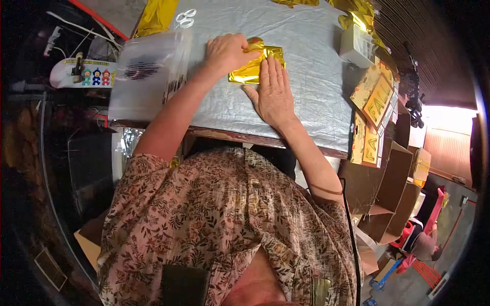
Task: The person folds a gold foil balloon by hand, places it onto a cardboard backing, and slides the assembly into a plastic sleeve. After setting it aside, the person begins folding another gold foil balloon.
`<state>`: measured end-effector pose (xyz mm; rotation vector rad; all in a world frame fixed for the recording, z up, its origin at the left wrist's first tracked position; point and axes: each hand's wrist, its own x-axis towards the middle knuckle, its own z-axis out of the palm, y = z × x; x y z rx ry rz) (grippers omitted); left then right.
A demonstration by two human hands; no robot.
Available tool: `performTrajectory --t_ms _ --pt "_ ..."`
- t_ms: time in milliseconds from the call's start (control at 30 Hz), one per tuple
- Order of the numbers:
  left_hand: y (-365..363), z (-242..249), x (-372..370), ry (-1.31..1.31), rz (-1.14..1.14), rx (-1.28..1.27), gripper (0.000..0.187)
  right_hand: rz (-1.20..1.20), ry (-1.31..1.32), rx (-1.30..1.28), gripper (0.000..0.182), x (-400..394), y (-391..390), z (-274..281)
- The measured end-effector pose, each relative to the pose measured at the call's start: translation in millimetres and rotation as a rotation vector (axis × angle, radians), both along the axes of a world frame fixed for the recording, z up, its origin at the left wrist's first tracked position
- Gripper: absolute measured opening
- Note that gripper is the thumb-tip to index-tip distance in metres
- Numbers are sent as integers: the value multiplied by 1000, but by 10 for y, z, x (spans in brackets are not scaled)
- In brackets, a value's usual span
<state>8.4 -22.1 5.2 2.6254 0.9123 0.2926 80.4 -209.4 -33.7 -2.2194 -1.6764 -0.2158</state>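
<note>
A folded piece of shiny gold foil (246,73) lies on the silver-covered table (311,76) in front of me. My left hand (228,52) reaches over its upper left side, fingers bent and thumb toward the foil, closed at its edge. Flat on the foil's right side rest the fingers of my right hand (275,97), stretched out, with the thumb apart and the palm on the table cover.
Clear plastic bags (148,76) lie at the table's left, near white-handled scissors (186,19). More gold foil (157,16) hangs at the back left. A clear plastic box (356,47) and "FALL" signs (378,105) stand on the right. Cardboard boxes (390,188) are beyond.
</note>
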Motion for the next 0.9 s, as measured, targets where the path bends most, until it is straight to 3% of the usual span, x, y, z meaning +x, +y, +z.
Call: performTrajectory --t_ms 133,233,367,533,900 --pt "-42 -31 24 -145 80 -92 52 -8 18 8 86 -1 4 0" --pt "-133 -31 -29 -239 69 -19 50 -9 19 20 86 -3 1 13" --pt "-238 -98 -78 -240 -14 111 40 -3 18 25 86 -1 -4 7" --pt "-294 -118 -35 -283 42 132 23 0 6 33 86 1 -6 13" --pt "-386 -106 7 -350 24 233 16 -12 -1 37 86 -1 -2 -15"
